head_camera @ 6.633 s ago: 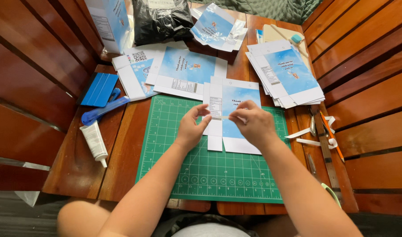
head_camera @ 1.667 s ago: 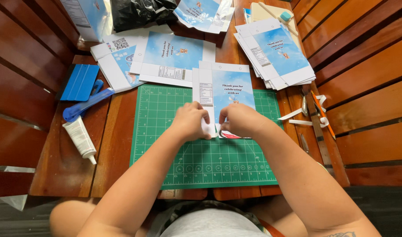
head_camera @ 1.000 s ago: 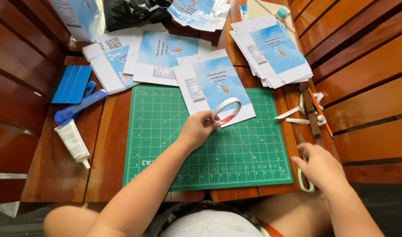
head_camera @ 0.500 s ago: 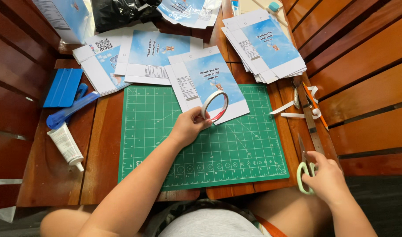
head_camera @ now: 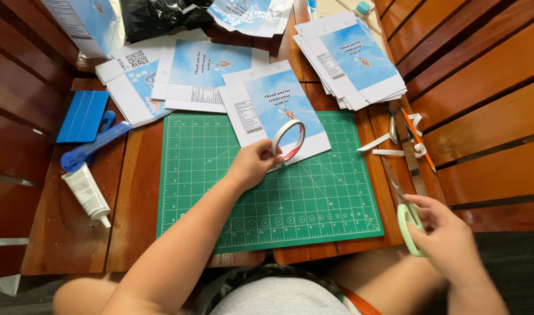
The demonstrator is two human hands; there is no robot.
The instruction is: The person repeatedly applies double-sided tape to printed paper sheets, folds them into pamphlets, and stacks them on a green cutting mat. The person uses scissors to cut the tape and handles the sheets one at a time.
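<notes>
Holding a roll of tape (head_camera: 288, 140) upright on its edge, the left hand (head_camera: 252, 166) has its grip closed on the ring's lower left rim, fingers curled round it. The roll stands over the lower part of a flat blue-and-white printed box sheet (head_camera: 267, 111), which lies partly on the green cutting mat (head_camera: 267, 192) at the mat's 12 o'clock edge. At about 4 o'clock from the roll, off the mat's right edge, the right hand (head_camera: 448, 239) has its grip closed on the pale green handles of a pair of scissors (head_camera: 404, 204), blades pointing up toward 11 o'clock; the hand is blurred. Just beyond the blades lie white paper strips (head_camera: 395, 146) and an orange pencil (head_camera: 419, 140). At 1 o'clock sits a stack of printed sheets (head_camera: 351, 58). At 9 o'clock, on the wooden table (head_camera: 135, 192), lie a blue knife (head_camera: 95, 146), a blue scraper (head_camera: 83, 115) and a white glue tube (head_camera: 87, 193).
</notes>
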